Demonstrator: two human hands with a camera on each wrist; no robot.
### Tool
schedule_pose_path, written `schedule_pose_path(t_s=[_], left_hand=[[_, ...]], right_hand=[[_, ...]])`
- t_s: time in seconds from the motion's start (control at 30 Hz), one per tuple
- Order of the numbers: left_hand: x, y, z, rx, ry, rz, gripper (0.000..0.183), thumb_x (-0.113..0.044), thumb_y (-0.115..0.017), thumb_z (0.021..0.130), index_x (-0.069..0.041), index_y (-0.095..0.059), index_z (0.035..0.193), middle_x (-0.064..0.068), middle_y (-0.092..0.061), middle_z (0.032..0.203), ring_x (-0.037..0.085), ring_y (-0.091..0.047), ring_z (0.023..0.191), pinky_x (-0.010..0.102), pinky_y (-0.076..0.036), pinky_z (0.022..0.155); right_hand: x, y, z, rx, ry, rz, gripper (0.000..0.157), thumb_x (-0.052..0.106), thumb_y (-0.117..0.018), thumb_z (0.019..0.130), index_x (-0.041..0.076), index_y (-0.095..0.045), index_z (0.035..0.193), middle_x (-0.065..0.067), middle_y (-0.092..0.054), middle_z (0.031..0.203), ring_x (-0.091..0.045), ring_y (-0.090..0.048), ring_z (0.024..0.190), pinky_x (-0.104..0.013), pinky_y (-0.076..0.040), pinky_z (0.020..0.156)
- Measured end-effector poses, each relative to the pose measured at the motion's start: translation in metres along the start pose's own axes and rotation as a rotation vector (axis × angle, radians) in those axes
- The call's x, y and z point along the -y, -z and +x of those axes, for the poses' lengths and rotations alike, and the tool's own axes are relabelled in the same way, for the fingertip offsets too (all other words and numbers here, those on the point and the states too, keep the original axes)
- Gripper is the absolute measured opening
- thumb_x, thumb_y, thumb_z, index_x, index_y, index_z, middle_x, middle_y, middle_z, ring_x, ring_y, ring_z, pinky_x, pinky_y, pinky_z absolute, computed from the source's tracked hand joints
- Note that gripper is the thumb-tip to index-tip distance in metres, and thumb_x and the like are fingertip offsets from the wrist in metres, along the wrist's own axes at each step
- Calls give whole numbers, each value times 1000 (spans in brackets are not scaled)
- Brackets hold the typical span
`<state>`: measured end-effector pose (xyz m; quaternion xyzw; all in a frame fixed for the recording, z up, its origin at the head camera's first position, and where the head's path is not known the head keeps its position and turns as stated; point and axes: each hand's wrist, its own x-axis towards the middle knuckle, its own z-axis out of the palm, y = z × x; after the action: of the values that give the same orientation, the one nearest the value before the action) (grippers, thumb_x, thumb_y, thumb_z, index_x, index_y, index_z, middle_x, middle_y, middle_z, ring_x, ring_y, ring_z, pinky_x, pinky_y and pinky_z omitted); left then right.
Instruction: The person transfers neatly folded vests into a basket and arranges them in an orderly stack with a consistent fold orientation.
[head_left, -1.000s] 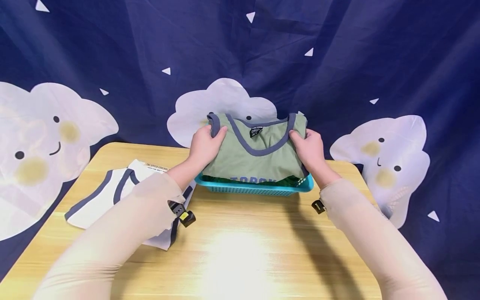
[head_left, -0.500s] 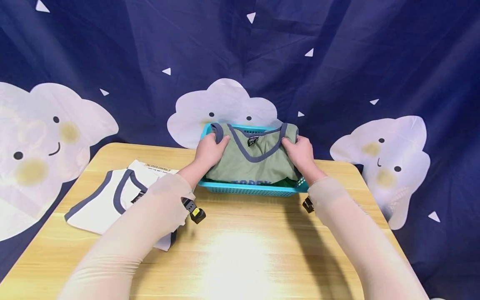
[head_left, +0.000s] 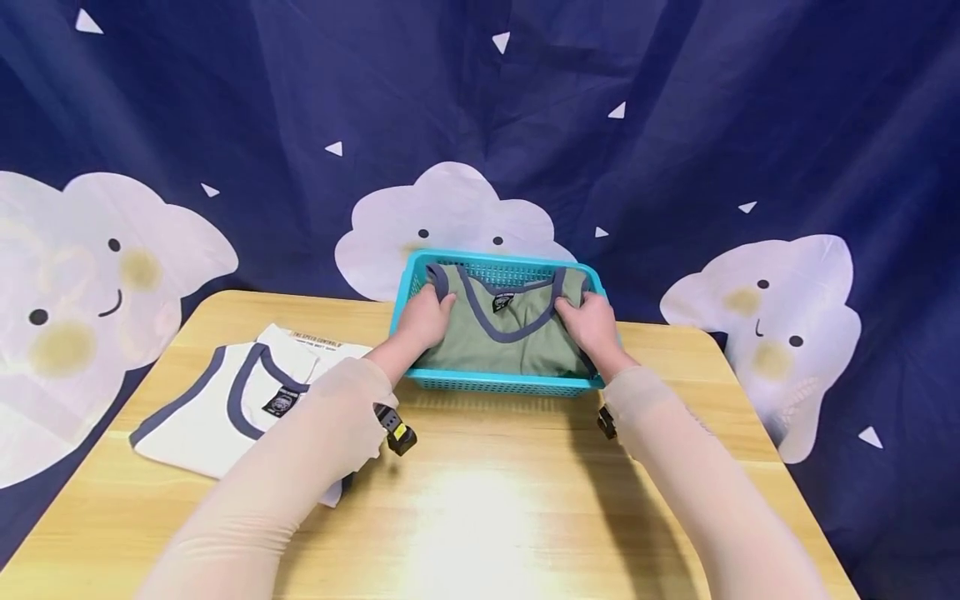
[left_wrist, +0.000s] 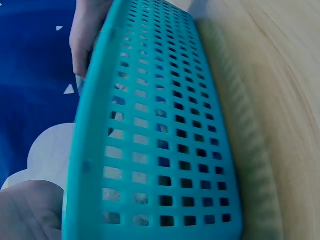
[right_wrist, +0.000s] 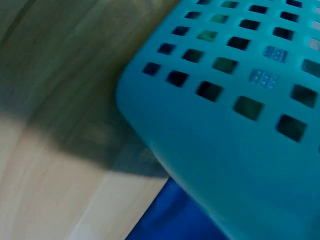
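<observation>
A green tank top [head_left: 498,354] with navy trim and a black neck label lies inside the turquoise perforated basket [head_left: 501,383]. My left hand [head_left: 425,318] holds its left shoulder strap, thumb on the front of the cloth. At the other strap my right hand [head_left: 588,323] grips in the same way. Both hands are inside the basket's rim, and the fingers behind the cloth are hidden. In the left wrist view the basket wall [left_wrist: 150,120] fills the middle. The right wrist view shows only a basket corner [right_wrist: 200,130], with no hand visible.
A white tank top [head_left: 202,408] with navy trim lies on the left of the wooden table [head_left: 480,500], partly covered by my left forearm. White printed cloth [head_left: 318,340] shows beside it. Behind the table hangs a navy curtain [head_left: 480,92] with cloud prints.
Both hands have lowered the green tank top from above the basket down into it. The hands have come slightly closer together, and the basket's back rim now shows.
</observation>
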<state>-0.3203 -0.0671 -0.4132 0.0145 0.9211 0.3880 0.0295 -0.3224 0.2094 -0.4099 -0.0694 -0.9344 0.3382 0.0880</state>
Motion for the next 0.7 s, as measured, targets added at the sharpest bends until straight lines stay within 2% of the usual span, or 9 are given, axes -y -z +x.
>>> schedule_pose_path(t_s=[0.13, 0.27, 0.33, 0.53, 0.7], left_hand=[[3, -9, 1, -16, 2, 25, 61, -37, -40, 109, 11, -34, 147, 30, -49, 141, 41, -51, 129, 49, -44, 105], [7, -17, 4, -24, 6, 48, 59, -35, -42, 108, 11, -37, 144, 30, -52, 138, 41, -53, 127, 49, -44, 105], [8, -19, 5, -23, 15, 62, 58, -35, -42, 108, 11, -37, 144, 29, -53, 137, 41, -54, 125, 49, -44, 104], [9, -23, 6, -17, 16, 129, 57, -31, -43, 108, 13, -36, 144, 30, -55, 135, 42, -55, 123, 49, -45, 104], [8, -23, 8, 10, 43, 178, 55, -22, -42, 106, 15, -31, 146, 30, -55, 134, 40, -56, 123, 47, -44, 105]], right_hand=[[-6, -6, 0, -10, 15, -27, 35, 40, -56, 93, 6, -53, 86, -8, -47, 76, -28, -47, 69, -37, -38, 62], [-10, -11, 0, 10, 21, -61, 35, 40, -55, 95, 5, -52, 87, -9, -46, 76, -28, -46, 68, -37, -37, 61], [-11, -13, 0, 29, 16, -86, 36, 40, -55, 96, 4, -54, 92, -11, -51, 78, -29, -48, 69, -38, -38, 61], [-13, -17, 0, 93, 16, -175, 45, 41, -54, 100, -1, -58, 114, -22, -64, 100, -36, -62, 85, -46, -49, 70], [-12, -18, 1, 135, 17, -216, 46, 39, -55, 101, -3, -57, 119, -24, -64, 107, -39, -64, 96, -50, -52, 79]])
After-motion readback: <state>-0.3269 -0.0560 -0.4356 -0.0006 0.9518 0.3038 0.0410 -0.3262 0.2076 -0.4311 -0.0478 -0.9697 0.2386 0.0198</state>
